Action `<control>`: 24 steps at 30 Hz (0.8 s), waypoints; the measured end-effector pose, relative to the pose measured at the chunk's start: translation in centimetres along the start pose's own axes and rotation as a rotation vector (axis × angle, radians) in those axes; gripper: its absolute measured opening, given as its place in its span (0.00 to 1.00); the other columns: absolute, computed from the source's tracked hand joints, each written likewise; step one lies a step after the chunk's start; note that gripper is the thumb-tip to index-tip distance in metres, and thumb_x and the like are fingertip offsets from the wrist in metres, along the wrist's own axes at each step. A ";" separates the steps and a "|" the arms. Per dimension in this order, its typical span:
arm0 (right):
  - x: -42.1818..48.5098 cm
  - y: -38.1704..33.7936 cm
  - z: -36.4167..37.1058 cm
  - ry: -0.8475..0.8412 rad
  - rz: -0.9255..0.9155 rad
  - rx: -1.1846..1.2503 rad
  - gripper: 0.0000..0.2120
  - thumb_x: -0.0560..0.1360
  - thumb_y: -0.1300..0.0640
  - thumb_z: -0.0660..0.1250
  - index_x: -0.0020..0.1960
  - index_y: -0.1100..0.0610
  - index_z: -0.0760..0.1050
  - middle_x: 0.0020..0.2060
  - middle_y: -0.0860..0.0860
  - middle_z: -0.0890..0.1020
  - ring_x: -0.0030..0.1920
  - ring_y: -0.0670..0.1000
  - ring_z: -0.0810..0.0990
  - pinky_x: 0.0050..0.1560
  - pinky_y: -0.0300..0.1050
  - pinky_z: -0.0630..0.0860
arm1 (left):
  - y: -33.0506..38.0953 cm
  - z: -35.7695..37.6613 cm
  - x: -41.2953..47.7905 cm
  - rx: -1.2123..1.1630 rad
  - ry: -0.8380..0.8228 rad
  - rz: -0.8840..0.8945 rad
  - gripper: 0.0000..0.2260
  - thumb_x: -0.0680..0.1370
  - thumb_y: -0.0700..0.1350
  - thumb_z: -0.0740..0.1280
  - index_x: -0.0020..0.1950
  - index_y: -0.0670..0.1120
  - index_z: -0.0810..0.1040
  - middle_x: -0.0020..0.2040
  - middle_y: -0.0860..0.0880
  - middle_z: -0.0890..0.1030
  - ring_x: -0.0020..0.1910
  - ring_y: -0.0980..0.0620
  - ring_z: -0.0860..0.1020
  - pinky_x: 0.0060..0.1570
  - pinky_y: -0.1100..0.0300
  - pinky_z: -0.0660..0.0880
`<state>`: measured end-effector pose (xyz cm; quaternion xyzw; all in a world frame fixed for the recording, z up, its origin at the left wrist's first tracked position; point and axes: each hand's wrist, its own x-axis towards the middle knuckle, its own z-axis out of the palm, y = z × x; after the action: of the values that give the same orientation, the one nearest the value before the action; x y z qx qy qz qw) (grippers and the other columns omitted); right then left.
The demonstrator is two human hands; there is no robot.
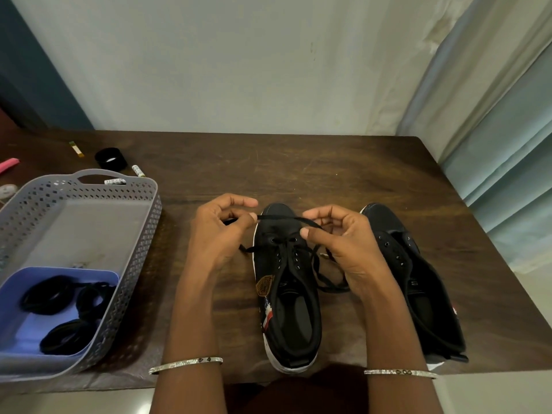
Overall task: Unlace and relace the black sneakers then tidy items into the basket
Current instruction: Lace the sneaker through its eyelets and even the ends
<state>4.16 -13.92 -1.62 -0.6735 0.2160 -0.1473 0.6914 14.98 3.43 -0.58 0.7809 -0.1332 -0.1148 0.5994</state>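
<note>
Head view: my left hand [218, 234] and right hand [340, 243] each pinch the black lace [277, 218] with curled fingers [251, 217], stretched between them over the toe of the middle sneaker [286, 294] on the surface [298, 168]. 1 letter, S, shows inside the right sneaker [418, 279].

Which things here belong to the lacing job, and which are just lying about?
In use: left hand, right hand, black lace, part-laced sneaker, unlaced sneaker, grey basket.
Lying about: black ring, white tubes, pink item, blue tray holding black bands.
</note>
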 end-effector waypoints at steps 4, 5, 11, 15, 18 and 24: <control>-0.4 -0.7 0.5 -0.101 0.083 0.067 0.12 0.73 0.62 0.75 0.56 0.59 0.83 0.42 0.55 0.85 0.39 0.43 0.83 0.41 0.33 0.77 | 0.1 0.2 0.0 -0.027 -0.042 0.008 0.09 0.74 0.37 0.74 0.51 0.49 0.83 0.36 0.53 0.85 0.41 0.60 0.82 0.56 0.56 0.75; -0.4 -0.9 0.9 -0.089 0.085 0.047 0.11 0.74 0.55 0.75 0.54 0.58 0.84 0.38 0.51 0.85 0.35 0.39 0.80 0.39 0.33 0.75 | 0.2 0.3 0.0 -0.033 -0.053 0.007 0.10 0.73 0.36 0.74 0.50 0.49 0.83 0.37 0.53 0.86 0.42 0.59 0.83 0.55 0.56 0.75; 0.4 0.5 2.3 -0.081 -0.030 -0.231 0.16 0.78 0.43 0.69 0.42 0.54 0.86 0.35 0.52 0.85 0.35 0.41 0.77 0.46 0.45 0.72 | 0.4 0.6 -0.1 -0.024 -0.187 0.022 0.12 0.73 0.34 0.74 0.52 0.48 0.83 0.41 0.50 0.86 0.46 0.54 0.85 0.55 0.59 0.75; 0.7 0.9 2.1 -0.085 -0.040 -0.218 0.07 0.78 0.52 0.72 0.43 0.52 0.85 0.35 0.46 0.84 0.39 0.42 0.79 0.49 0.47 0.74 | 0.4 0.7 -0.1 -0.018 -0.151 -0.005 0.11 0.74 0.33 0.73 0.51 0.48 0.83 0.39 0.49 0.86 0.44 0.55 0.84 0.53 0.60 0.73; 0.7 1.2 1.7 -0.096 -0.021 -0.243 0.06 0.78 0.53 0.71 0.43 0.51 0.84 0.36 0.48 0.84 0.41 0.47 0.81 0.52 0.54 0.79 | 0.3 0.7 -0.1 -0.057 -0.069 -0.035 0.12 0.72 0.32 0.71 0.50 0.47 0.82 0.37 0.45 0.85 0.41 0.53 0.82 0.53 0.56 0.75; 1.0 1.6 0.5 -0.031 -0.048 -0.352 0.05 0.79 0.52 0.71 0.44 0.49 0.83 0.36 0.43 0.83 0.40 0.43 0.80 0.47 0.48 0.78 | 0.0 0.5 0.1 -0.061 0.131 -0.097 0.12 0.72 0.34 0.72 0.50 0.49 0.79 0.34 0.50 0.84 0.44 0.49 0.83 0.52 0.58 0.75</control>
<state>5.16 -13.93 -3.31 -0.7912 0.2118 -0.1133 0.5624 14.87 2.97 -0.68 0.7735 -0.0520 -0.0965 0.6242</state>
